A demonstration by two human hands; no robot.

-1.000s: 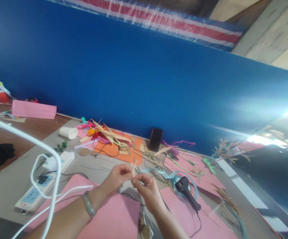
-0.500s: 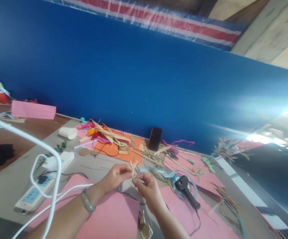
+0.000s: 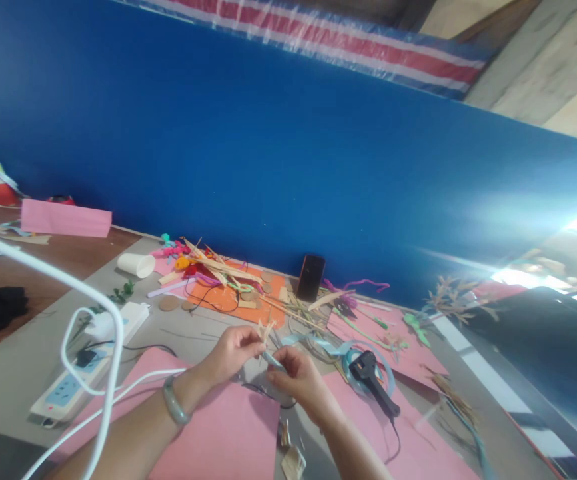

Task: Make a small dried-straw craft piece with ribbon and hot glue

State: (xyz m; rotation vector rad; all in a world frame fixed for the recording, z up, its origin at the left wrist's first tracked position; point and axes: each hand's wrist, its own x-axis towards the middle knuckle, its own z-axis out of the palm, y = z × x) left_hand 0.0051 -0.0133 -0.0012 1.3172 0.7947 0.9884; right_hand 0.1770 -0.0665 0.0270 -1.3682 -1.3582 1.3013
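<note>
Between the thumb and fingers of my left hand [image 3: 236, 351] is a small bunch of pale, straw-coloured dried strips [image 3: 265, 329], tips pointing up. My right hand [image 3: 302, 381], close beside it, pinches a light blue ribbon [image 3: 272, 361] that reaches across to the base of the bunch. Whether the ribbon goes around it, I cannot tell. More blue ribbon [image 3: 318, 343] lies behind my right hand, by a ribbon roll [image 3: 391, 375]. A black glue gun [image 3: 376, 385] rests on the roll.
Pink paper sheets [image 3: 218, 433] lie under my forearms. On the left are a power strip [image 3: 58, 398], a white cable [image 3: 114, 347] and a tipped white cup [image 3: 136, 265]. Dried strips [image 3: 218, 265] and a phone [image 3: 311, 277] are at the back, before a blue partition [image 3: 268, 153].
My right hand has shifted slightly right and down from the left hand, and more of the light blue ribbon shows between them. My left hand stays almost in place with the dried strips.
</note>
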